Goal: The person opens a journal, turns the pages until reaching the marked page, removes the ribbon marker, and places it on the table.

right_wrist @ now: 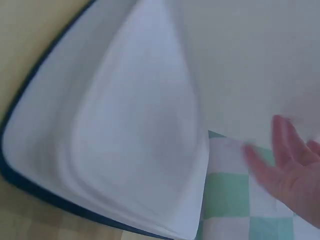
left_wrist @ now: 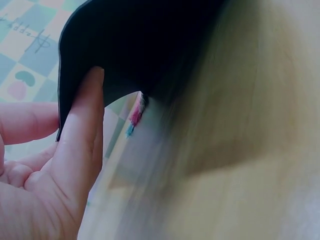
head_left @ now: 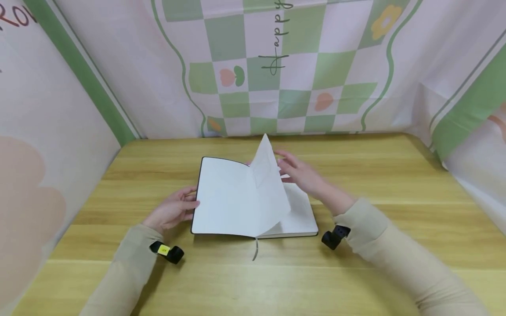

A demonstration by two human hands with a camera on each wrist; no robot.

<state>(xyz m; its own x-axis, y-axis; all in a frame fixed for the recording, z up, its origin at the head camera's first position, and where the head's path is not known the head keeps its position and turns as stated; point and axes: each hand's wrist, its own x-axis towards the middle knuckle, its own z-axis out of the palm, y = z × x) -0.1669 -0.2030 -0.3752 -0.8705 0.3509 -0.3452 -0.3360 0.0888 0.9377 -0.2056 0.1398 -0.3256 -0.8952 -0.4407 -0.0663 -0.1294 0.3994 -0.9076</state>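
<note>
- At the left, your left hand (head_left: 174,210) pinches the outer edge of the black cover (left_wrist: 125,50), thumb on one face and fingers on the other, parted only by its thickness. If that pinch loosens, the cover, held up off the table (head_left: 356,272), could drop and jog the pages.
- Between your hands, the notebook (head_left: 221,197) lies open on the table. Pulling too hard on the cover could drag it askew.
- Near its middle, a raised leaf (head_left: 269,193) stands tilted and curved. It could flop back or crease if pushed unevenly; more than one sheet may be up, you cannot tell.
- At the spine's near end, the ribbon (head_left: 255,250) trails onto the table, where a shift of the book might snag it.
- At the right, your right hand (head_left: 302,173) has its fingers loosely spread, holding nothing; the right wrist view shows them apart from the paper, so the leaf could get away.
</note>
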